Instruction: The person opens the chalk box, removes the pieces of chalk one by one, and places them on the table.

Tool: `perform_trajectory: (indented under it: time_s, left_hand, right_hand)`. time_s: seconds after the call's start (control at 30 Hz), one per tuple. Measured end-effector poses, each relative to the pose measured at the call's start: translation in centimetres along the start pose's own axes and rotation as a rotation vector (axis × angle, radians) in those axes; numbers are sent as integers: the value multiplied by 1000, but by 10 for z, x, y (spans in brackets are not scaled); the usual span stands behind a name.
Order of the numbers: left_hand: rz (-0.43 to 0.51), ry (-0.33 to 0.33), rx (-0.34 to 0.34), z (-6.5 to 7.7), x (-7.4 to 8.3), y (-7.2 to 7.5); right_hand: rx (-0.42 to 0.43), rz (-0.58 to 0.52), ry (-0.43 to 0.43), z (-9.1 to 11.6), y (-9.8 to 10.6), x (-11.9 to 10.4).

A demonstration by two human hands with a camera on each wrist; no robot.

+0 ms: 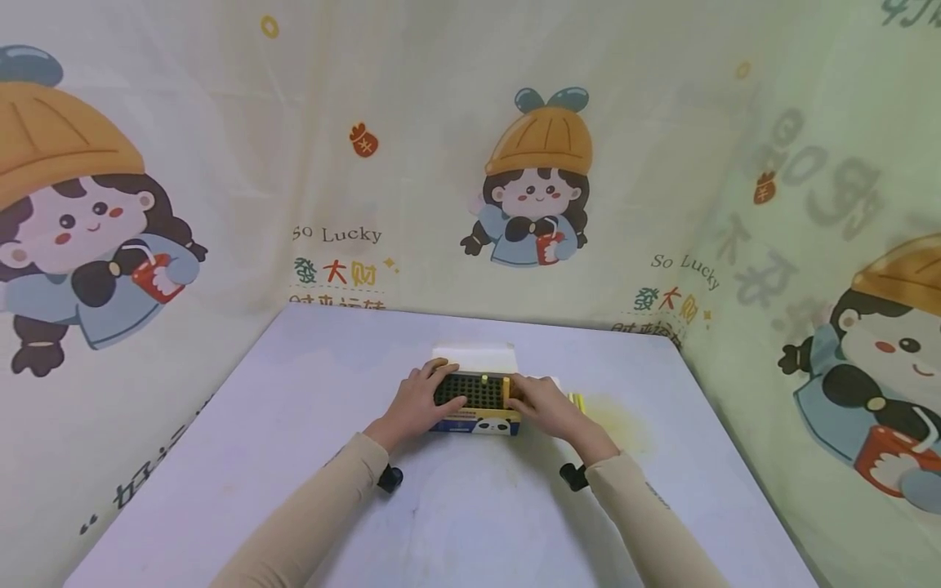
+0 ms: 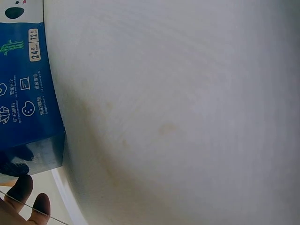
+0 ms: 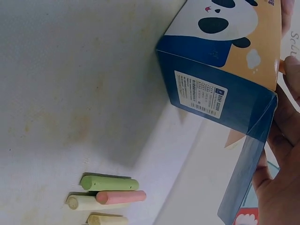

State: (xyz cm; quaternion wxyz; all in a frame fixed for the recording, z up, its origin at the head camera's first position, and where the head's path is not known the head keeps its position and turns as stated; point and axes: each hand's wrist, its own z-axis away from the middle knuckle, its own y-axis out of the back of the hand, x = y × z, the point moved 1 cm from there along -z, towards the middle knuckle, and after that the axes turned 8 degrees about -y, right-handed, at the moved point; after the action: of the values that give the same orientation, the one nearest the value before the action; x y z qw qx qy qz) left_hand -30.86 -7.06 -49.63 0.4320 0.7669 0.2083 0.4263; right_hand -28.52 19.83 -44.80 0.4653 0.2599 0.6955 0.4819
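A chalk box with a panda on its front stands on the table, its lid flap folded back. Inside is a dark holder with rows of round holes. One yellow-green chalk stick and one orange chalk stick stand upright in it. My left hand grips the box's left end, thumb over the front edge and fingers toward the back. At the right end, my right hand pinches the orange stick; its fingers partly hide the contact. The right wrist view shows the hand beside an open side flap.
Several loose chalk sticks lie right of the box, among them a green one, a pink one and a pale one. The white table meets printed cloth walls at the back and sides.
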Motion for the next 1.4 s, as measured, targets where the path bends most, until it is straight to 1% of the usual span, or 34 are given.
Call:
perform_trajectory:
  time_s: [0.1,0.2,0.33,0.43,0.63,0.77,0.93,1.2,1.27,1.4]
  left_hand:
    - [2,2,-11,0,1,1]
    - [1,0,-17,-1,1,2]
    - [-10,1,-14,-2,1,2]
    - [-15,2,-11,-3,1,2]
    - [-8,-12,-3,-6,-2,2]
    - [-7,-14,2,-6,-3,2]
    - [4,-15,-4,-5,-4,3]
    - [-1,-19,-12,-3,-4,1]
    - [0,-23,-7,-3,-4,1]
    - [2,-22,-1,-3,-4,0]
  right_hand:
    - [-5,-47,-29,0,0,0]
    - [-6,-136,-85,0,0,-1]
    - [27,-238,-154,-1,-3,0]
    - [79,-300,-200,-1,-3,1]
    - [247,-405,-329,3,6,8]
    - [309,-425,-408,7,15,14]
    - [338,-422,-492,12,22,25]
    - [376,-390,-530,28,27,50]
    - [382,-395,-551,33,28,58]
    - [338,-376,-620,43,28,76]
